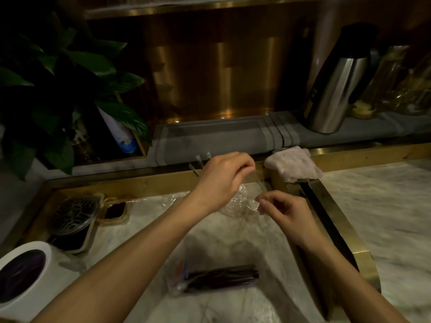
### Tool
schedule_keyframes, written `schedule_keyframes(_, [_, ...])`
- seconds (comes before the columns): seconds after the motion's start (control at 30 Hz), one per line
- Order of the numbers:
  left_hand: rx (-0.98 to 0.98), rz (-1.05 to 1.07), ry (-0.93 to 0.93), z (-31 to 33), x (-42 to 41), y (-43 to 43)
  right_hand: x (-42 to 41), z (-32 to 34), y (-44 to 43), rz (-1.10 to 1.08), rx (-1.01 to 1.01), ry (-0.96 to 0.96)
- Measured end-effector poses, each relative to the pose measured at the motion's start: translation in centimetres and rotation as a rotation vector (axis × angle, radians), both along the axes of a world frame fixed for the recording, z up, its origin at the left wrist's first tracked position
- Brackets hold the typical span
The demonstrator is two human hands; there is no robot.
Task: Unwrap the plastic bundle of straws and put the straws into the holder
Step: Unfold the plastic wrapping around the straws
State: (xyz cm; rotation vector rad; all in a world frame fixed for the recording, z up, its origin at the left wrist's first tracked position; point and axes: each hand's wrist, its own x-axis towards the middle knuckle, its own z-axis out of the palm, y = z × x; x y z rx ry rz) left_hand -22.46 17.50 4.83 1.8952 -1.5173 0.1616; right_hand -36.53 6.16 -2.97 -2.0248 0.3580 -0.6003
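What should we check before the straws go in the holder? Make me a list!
1. Left hand has the clear straws: ok, their tips stick out past its closed fingers.
2. Right hand has the plastic wrap: ok, it pinches the crinkly film.
3. Wrap fully off the straws: cannot tell, the film is see-through and the hands hide part of it.
4. Holder ready: cannot tell, the white container at the left may be it, but its inside is dark.
5. Dark straw bundle near the counter's front: not ok, it lies there in its bag.
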Motion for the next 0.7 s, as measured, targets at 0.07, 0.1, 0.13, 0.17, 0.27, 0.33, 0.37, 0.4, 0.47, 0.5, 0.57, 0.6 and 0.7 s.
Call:
schedule_keyframes(0.07, [0.042,-0.016,0.024,0.4,0.2,0.0,0.2,0.4,0.1,-0.004,0.012,-0.007])
schedule_keyframes(0.1, [0.061,-0.024,0.028,0.5,0.1,-0.1,0.3,0.7,0.1,-0.007,0.033,-0.022])
schedule_keyframes(0.13, [0.076,-0.031,0.03,0.5,0.1,0.0,0.6,1.2,0.2,-0.007,0.05,-0.041])
schedule_keyframes(0.17, [0.085,-0.04,0.035,0.5,0.0,0.1,1.0,1.6,0.2,-0.003,0.053,-0.06])
schedule_keyframes(0.27, [0.09,-0.046,0.056,0.3,-0.1,0.5,2.0,2.8,0.4,-0.002,-0.029,-0.1])
schedule_keyframes(0.33, [0.045,-0.022,0.056,0.0,0.1,1.2,2.5,3.1,0.5,0.001,-0.043,-0.124])
schedule_keyframes(0.37, [0.017,0.001,0.053,-0.2,0.3,1.7,2.7,3.1,0.5,-0.004,-0.033,-0.135])
schedule_keyframes(0.4, [-0.008,0.025,0.045,-0.5,0.5,2.5,2.9,3.0,0.4,-0.012,-0.02,-0.146])
schedule_keyframes(0.47, [-0.04,0.07,-0.029,-1.6,1.1,4.2,2.9,2.8,0.3,-0.026,0.002,-0.162])
schedule_keyframes(0.5, [-0.045,0.105,-0.103,-2.3,1.5,5.1,2.9,2.7,0.2,-0.031,0.003,-0.164])
schedule_keyframes(0.57, [-0.061,0.191,-0.254,-3.9,2.1,6.7,2.7,2.7,0.3,-0.034,-0.007,-0.16])
schedule_keyframes(0.6, [-0.082,0.229,-0.311,-4.7,2.4,7.4,2.7,2.8,0.4,-0.034,-0.012,-0.158])
schedule_keyframes(0.7, [-0.165,0.299,-0.389,-6.2,2.7,8.4,2.5,3.0,0.8,-0.029,-0.005,-0.159])
